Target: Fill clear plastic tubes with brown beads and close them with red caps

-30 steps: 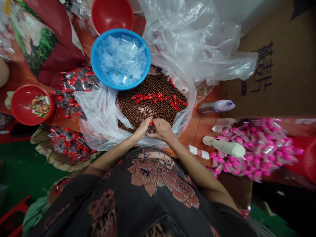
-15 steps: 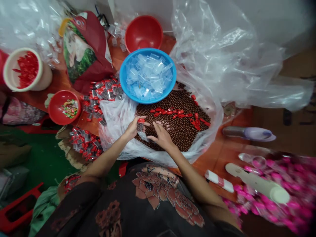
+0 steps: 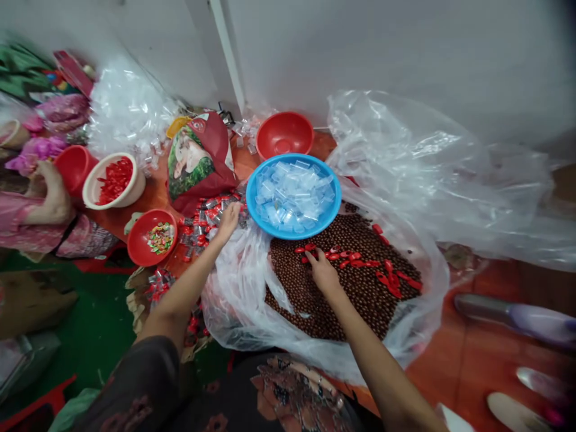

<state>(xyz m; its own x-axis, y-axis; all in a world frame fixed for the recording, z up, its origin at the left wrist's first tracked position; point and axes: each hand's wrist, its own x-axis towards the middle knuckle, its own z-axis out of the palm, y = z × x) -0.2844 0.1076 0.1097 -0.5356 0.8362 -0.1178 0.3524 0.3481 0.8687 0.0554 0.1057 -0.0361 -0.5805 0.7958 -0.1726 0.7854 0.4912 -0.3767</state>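
My left hand [image 3: 228,219] reaches out over a heap of small clear vials with red caps [image 3: 204,217], fingers stretched, beside the blue bowl [image 3: 265,223]. That bowl holds several empty clear vials [image 3: 293,195]. My right hand [image 3: 321,271] rests on a mound of small brown beads [image 3: 360,288] lying in a clear plastic sheet [image 3: 234,288], its fingertips at a row of red caps [image 3: 355,261]. Whether the fingers pinch a cap I cannot tell.
A red bowl of mixed coloured bits [image 3: 150,239], a cream tub of red caps [image 3: 113,180], an empty red bowl [image 3: 284,133] and a red printed bag [image 3: 198,157] stand around. Another person's arm [image 3: 49,201] shows at left. Bottles [image 3: 513,315] lie at right.
My left hand carried the capped vial left to the heap by the blue bowl and opened. My right hand slid forward to the red caps. The camera tilted up and left.
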